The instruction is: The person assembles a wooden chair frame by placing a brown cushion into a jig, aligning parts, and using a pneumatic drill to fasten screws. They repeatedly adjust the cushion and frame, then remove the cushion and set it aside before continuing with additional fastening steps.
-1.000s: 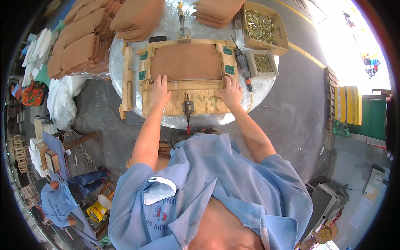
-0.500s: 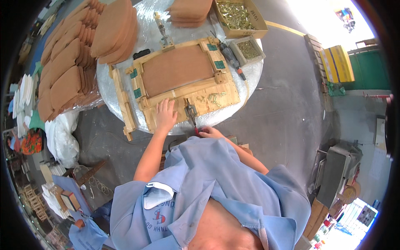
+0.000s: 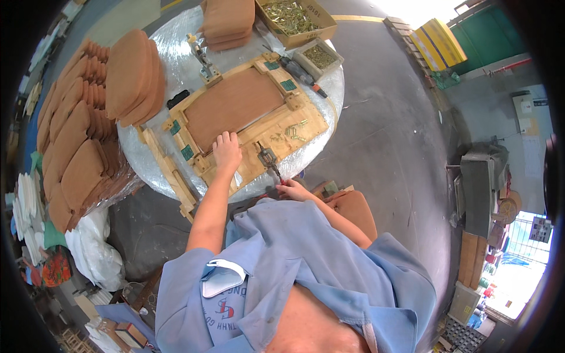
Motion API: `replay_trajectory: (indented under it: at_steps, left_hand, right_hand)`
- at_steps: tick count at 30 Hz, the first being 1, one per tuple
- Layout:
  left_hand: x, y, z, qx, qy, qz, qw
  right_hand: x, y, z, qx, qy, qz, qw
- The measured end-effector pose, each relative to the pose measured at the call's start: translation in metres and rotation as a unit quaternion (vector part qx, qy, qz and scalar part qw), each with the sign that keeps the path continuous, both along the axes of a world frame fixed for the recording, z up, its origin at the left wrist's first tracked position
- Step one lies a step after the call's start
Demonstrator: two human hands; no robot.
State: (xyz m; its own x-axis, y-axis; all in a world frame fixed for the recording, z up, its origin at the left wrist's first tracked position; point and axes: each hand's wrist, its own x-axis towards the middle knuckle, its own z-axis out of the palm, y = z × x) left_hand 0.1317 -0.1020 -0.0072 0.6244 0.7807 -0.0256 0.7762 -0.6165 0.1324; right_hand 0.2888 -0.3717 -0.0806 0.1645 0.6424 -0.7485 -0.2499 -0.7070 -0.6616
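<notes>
A wooden jig (image 3: pixel 313 122) lies on the wrapped round table, its frame around a brown padded panel (image 3: pixel 235 101). My left hand (image 3: pixel 227 154) rests at the panel's near left corner, fingers extended over the frame's near rail. At the jig's near edge is a metal toggle clamp (image 3: pixel 267 156); my right hand (image 3: pixel 292 190) is closed around its red handle, close to my shirt. Another toggle clamp (image 3: pixel 203 60) stands at the far side. Several small brass-coloured fasteners (image 3: pixel 296 129) lie on the plywood right of the near clamp.
A power driver (image 3: pixel 303 75) with a hose lies beyond the jig, beside a small tray of fasteners (image 3: pixel 318 57) and a carton of metal parts (image 3: pixel 328 30). Brown panels (image 3: pixel 134 76) are stacked at left. A loose wooden rail (image 3: pixel 163 167) lies along the jig's left side.
My left hand has moved from the near plywood up to the frame's rail and panel corner. My right hand stays on the clamp handle. The whole view has turned somewhat.
</notes>
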Motion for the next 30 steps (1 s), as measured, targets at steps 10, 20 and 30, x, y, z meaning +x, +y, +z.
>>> replay_trajectory:
  at_steps: [10,20,30]
  left_hand:
    - [-0.001,0.010,0.031,-0.060,0.021,0.004,0.998]
    - [0.007,0.038,0.022,-0.052,0.091,-0.029,0.994]
    - [0.005,0.042,0.018,-0.050,0.093,-0.038,0.994]
  right_hand:
    - [-0.028,0.036,0.093,0.206,-0.389,-0.046,0.897]
    - [-0.005,0.009,0.054,0.199,-0.364,0.109,0.903]
    - [-0.012,0.188,0.107,0.390,-0.557,-0.071,0.730]
